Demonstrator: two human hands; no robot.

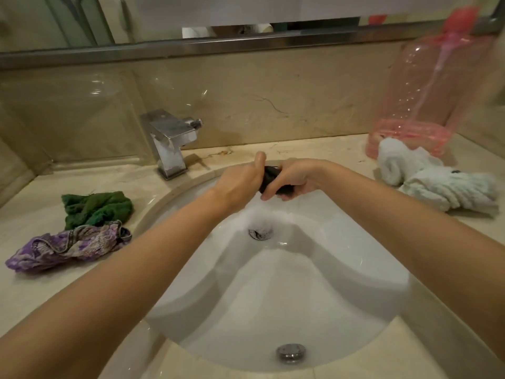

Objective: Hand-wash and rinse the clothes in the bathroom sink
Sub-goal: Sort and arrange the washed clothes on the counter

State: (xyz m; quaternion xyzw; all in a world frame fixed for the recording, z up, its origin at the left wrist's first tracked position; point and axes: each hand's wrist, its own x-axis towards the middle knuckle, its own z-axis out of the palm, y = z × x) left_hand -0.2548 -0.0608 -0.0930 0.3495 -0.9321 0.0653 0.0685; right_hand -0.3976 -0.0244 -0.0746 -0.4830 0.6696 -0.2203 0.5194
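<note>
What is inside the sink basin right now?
Inside the sink: the drain, with water splashing onto it. Both hands grip a dark garment above it; their fingers hide most of it.

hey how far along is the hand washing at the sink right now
Possibly done: the twisted white cloth lies on the counter, right. In hand: both hands, left hand and right hand, wring a dark garment over the sink. Likely left: green cloth and purple garment.
</note>
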